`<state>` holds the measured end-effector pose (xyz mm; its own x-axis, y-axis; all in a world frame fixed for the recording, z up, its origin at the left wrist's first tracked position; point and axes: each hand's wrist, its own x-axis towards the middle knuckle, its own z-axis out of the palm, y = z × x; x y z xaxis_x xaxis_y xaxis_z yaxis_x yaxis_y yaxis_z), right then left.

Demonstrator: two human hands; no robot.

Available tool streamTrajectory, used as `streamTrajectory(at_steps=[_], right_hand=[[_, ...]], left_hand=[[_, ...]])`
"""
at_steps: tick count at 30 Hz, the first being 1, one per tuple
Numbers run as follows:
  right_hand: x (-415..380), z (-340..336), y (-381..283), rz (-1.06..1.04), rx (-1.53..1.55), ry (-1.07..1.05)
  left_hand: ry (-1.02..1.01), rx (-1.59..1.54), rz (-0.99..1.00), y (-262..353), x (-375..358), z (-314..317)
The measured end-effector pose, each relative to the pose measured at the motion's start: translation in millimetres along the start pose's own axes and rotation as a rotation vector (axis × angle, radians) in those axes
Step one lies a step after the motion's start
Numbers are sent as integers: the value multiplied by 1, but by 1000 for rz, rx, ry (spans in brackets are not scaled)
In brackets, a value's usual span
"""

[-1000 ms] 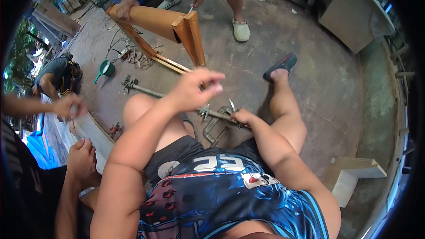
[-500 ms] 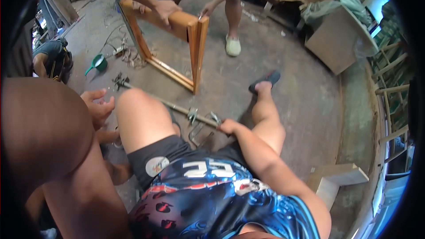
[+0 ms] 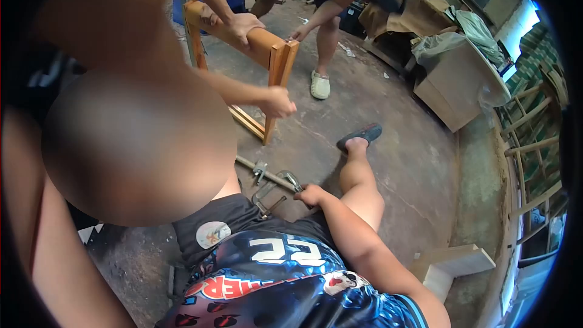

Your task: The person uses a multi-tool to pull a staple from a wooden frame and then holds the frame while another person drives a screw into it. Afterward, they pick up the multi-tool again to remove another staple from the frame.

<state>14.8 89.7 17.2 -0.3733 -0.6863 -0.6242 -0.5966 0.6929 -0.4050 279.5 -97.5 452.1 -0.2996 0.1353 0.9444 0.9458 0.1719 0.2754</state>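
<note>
My right hand [image 3: 311, 195] is closed round the near end of a long metal bar clamp [image 3: 276, 178], low over the floor between my legs. A C-shaped clamp [image 3: 263, 197] lies beside the bar. My left hand does not show; a co-worker's large blurred head and arm cover the left side. Beyond the bar, an orange-brown wooden frame [image 3: 258, 42] stands upright on the floor. Co-workers' hands [image 3: 244, 26] rest on its top and at its right corner. Another co-worker's hand [image 3: 278, 102], fingers curled, is in front of its right leg.
A co-worker in light clogs [image 3: 320, 85] stands behind the frame. A pale board [image 3: 446, 97] leans at the upper right near cloth and plastic. An L-shaped light wooden piece [image 3: 452, 264] lies at lower right. Wooden racks [image 3: 527, 146] line the right edge.
The co-worker's head has moved right and now covers my left knee and the bar's far end. A co-worker's hand has come in front of the frame. The view has shifted slightly.
</note>
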Motion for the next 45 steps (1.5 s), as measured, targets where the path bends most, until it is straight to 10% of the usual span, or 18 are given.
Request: streamTrajectory(at_steps=[39,45], right_hand=[[-2,-21,0,-70,188,115],[3,-26,8,-114,190,119]], left_hand=[[-133,241,-99,34,15,80],[-84,276,-439,-13,-4,122]])
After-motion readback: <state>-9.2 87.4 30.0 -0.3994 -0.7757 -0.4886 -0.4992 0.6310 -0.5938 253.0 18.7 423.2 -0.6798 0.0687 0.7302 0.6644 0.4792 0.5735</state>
